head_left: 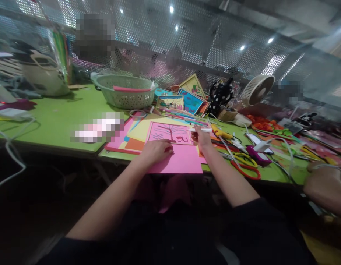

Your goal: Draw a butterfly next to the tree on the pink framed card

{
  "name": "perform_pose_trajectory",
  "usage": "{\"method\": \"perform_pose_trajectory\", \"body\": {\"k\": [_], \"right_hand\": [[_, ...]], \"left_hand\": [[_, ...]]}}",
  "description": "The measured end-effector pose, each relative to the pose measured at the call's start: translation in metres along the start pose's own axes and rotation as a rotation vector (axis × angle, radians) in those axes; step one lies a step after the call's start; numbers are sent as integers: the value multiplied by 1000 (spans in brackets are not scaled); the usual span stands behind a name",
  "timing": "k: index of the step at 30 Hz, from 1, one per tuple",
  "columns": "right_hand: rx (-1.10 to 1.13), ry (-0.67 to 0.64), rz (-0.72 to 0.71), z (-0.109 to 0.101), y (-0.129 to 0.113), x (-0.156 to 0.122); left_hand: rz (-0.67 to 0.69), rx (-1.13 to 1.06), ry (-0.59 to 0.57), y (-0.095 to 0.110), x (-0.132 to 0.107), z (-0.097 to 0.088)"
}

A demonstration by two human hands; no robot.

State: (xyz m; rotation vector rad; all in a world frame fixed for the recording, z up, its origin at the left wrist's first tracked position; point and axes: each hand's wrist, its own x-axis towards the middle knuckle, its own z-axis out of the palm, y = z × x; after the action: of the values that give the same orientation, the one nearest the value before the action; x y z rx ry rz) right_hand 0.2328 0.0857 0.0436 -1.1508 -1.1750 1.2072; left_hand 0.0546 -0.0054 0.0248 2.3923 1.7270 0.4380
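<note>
My right hand (201,137) is closed around a white marker (206,130), which lies sideways over the right edge of a pink picture (163,131). The picture shows a dark branching tree and a butterfly outline. My left hand (156,151) lies palm down at the picture's lower left edge, with its fingers slightly bent and partly hidden. Beneath it, a plain pink sheet (184,162) reaches past the table's front edge. Other coloured sheets are stacked under the picture.
A green basket (126,97) stands behind the papers, near framed pictures (191,101). To the right lie red-handled scissors (246,171), a yellow glue gun (220,131), a purple power strip (258,155) and cables. A fan (259,90) stands behind. Another person's arm (326,186) is at far right.
</note>
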Motion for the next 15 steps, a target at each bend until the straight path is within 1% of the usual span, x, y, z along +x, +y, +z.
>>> {"method": "perform_pose_trajectory", "body": {"k": [5, 11, 15], "right_hand": [[-38, -2, 41, 1, 12, -1], [-130, -107, 130, 0, 18, -2], [-173, -136, 162, 1, 18, -2]], "left_hand": [[12, 15, 1, 1, 0, 1], [-10, 20, 2, 3, -1, 0], [-17, 16, 2, 4, -2, -1]]}}
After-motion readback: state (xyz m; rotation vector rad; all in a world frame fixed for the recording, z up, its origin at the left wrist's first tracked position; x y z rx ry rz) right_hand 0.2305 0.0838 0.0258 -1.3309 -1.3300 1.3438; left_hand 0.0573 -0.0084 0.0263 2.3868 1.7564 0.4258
